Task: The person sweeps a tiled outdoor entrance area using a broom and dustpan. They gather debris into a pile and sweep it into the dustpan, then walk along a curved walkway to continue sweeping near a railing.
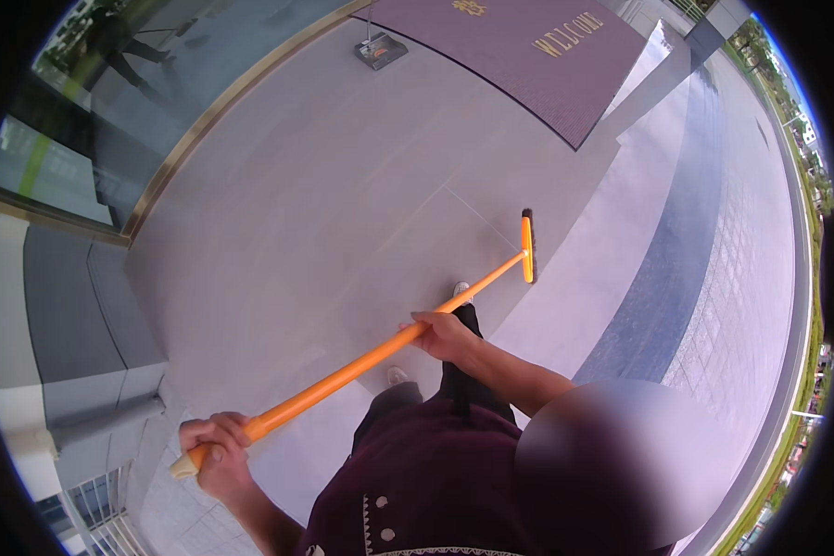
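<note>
"What's at your far left?"

"A large glass pane with a brass-coloured frame, and below it a grey wall base."

"And your left hand?"

"My left hand is closed around the upper end of an orange broom, just short of its pale end cap. The broom slants across in front of me, from lower left up to the right."

"Next along?"

"A grey dustpan stands well ahead on the tiled floor, near the frame. Nearer me is one pale shoe. Then comes my right hand, gripping the broom partway down, palm against the handle. My other pale shoe shows beside the handle, just past that hand."

"Where's the broom's head?"

"Farther right, low by the floor: an orange bar with dark bristles. I can't tell how firmly they press. Beyond it lies a purple mat with gold lettering."

"And farthest right?"

"A dark band in the paving, then light paving, and a curved grass strip at the rim."
</note>
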{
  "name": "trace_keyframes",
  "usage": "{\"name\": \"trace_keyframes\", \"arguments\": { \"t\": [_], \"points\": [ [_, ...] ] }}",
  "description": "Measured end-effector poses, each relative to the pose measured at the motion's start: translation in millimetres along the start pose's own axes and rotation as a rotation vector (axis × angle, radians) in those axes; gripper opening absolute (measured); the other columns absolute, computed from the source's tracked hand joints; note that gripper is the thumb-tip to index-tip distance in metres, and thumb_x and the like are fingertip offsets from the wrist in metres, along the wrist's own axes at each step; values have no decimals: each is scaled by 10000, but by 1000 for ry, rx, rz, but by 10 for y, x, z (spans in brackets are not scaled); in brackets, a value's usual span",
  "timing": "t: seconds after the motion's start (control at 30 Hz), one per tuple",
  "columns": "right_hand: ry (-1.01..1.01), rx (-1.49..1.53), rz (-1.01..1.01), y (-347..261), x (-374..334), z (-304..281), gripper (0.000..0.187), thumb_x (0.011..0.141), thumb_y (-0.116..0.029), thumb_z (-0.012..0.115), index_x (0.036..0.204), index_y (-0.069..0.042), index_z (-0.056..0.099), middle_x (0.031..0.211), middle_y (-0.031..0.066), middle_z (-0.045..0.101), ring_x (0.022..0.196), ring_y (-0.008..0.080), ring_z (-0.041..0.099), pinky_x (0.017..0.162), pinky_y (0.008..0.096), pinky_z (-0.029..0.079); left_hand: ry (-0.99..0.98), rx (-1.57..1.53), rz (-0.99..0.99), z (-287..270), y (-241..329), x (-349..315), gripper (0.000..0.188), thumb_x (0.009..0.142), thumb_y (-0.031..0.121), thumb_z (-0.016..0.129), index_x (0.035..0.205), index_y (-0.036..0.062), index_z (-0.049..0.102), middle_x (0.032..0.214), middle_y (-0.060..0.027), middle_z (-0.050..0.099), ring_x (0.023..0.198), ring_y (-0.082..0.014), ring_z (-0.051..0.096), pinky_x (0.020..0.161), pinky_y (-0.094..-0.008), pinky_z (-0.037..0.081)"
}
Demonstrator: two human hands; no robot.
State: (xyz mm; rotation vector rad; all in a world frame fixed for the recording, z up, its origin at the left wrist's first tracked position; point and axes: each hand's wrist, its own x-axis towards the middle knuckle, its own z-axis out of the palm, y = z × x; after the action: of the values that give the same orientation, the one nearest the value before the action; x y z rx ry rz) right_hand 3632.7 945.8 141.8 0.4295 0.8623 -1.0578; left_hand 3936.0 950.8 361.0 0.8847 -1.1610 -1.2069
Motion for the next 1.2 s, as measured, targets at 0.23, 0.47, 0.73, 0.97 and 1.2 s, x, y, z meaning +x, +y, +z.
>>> {"name": "trace_keyframes", "arguments": {
  "t": [0.23,0.47,0.73,0.97,1.2],
  "points": [
    [473,149,-253,-2269,529,-2030,194,811,-10,488,946,10,351,893,151,458,774,304,591,730,401,521,-416,-18,-596,2117,-1654,649,248,795,1,528,1043,-6,531,933,-132,623,1014,-246,539,929,-391,376],
    [204,-34,-88,-2855,1043,-835,96,811,-2,471,872,38,409,807,148,506,729,256,588,624,336,549,-351,134,-249,2728,-1239,1673,258,716,-52,527,971,-28,559,688,-113,608,791,-253,613,910,-446,409],
    [-308,-73,455,-1935,1314,1867,103,799,25,521,830,15,424,796,129,508,725,244,608,654,330,562,-345,818,392,2857,331,2190,238,807,184,527,934,-16,498,434,-12,418,456,-151,468,586,-346,428],
    [-436,-29,503,-1952,831,2591,166,810,-5,540,889,18,397,812,121,496,759,245,611,687,328,559,-577,371,770,2742,838,2595,116,831,131,493,819,47,413,509,-17,495,484,-164,529,508,-359,448],
    [-149,26,21,-3284,1046,1914,204,841,-26,507,969,85,391,927,163,463,854,287,577,789,362,526,-244,146,354,2153,-287,3497,279,797,183,562,1014,17,507,442,8,381,421,-93,369,630,-271,349]
  ]
}}
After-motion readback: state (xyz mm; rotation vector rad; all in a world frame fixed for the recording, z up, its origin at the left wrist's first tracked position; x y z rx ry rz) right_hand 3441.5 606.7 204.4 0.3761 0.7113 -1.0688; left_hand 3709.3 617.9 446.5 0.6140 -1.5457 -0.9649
